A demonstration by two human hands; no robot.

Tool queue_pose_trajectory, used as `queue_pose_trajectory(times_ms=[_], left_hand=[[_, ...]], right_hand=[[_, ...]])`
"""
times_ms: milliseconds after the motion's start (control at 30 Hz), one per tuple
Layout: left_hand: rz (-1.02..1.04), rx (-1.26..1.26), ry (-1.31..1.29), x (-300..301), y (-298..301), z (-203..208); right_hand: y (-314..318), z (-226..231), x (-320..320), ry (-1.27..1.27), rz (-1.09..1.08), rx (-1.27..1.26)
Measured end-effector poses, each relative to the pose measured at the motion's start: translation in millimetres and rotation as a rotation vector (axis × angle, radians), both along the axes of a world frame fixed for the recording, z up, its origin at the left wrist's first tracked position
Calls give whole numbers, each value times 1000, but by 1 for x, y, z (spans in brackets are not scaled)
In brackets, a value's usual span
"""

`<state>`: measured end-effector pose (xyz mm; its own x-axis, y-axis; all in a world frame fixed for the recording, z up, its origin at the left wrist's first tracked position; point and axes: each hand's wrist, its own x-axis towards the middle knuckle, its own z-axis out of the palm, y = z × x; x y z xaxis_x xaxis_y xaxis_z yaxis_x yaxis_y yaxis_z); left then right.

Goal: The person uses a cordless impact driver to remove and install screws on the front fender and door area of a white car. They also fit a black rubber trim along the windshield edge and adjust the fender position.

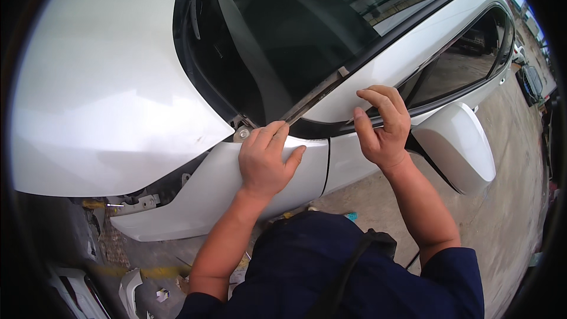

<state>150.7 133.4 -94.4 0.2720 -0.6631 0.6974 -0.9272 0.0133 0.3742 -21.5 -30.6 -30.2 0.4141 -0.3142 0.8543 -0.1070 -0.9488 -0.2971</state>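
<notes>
My left hand (265, 164) lies on the top rear edge of the white front fender (195, 201), its fingers stretched out and the thumb apart. Its fingertips reach the lower corner of the windshield (295, 35), beside a round metal bolt or hinge part (242, 134). A trim strip (316, 95) runs up the windshield's side edge from there; its upper end looks uncovered. My right hand (387, 124) is raised beside the white windshield pillar (360, 85), fingers curved with a gap between thumb and forefinger. Nothing clearly shows in it.
The white hood (112, 94) fills the left. A white side mirror (463, 147) juts out by my right forearm. Below the hood's front corner, a yellow-handled tool (97, 204) sits near exposed brackets. Loose car body parts (80, 292) lie on the ground at lower left.
</notes>
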Motion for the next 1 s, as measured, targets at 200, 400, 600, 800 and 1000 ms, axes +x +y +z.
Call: queue_pose_trajectory(times_ms=[200, 400, 600, 800, 1000], left_hand=[[-131, -57, 111, 4, -28, 28], [-159, -5, 376, -7, -57, 29], [-156, 67, 249, -1, -54, 22], [-212, 89, 34, 6, -57, 20], [-253, 289, 79, 24, -40, 36]], right_hand=[[26, -43, -30, 150, -110, 576], [24, -49, -14, 187, -112, 955], [16, -49, -13, 221, -29, 1164], [13, -47, -18, 261, -27, 1032], [32, -68, -32, 10, -67, 1118]])
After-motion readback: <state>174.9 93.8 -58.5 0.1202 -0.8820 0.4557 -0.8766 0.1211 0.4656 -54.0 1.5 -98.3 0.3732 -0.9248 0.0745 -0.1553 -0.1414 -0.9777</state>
